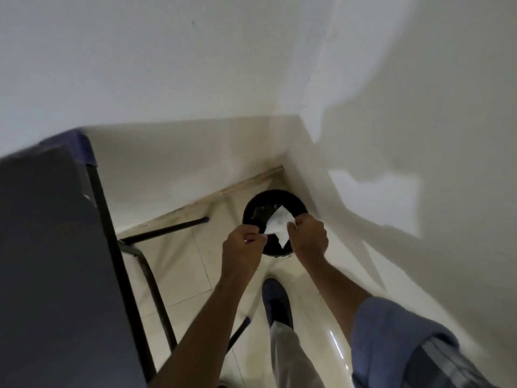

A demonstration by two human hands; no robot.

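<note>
A black round waste bin (pixel 253 204) stands on the floor in the corner of two white walls. Over its opening hangs a crumpled white paper (pixel 277 225). My right hand (pixel 309 236) pinches the paper's right edge between thumb and fingers. My left hand (pixel 243 247) is beside it with its fingers curled, and its fingertips reach the paper's left corner. Motion blur hides whether they grip the paper. Both hands hover above the near rim of the bin.
A dark grey table (pixel 50 261) with black metal legs (pixel 156 292) fills the left side, with blue tape on its far corner. My foot in a blue shoe (pixel 275 299) stands on the pale tiled floor (pixel 193 273) just before the bin. White walls close in behind and on the right.
</note>
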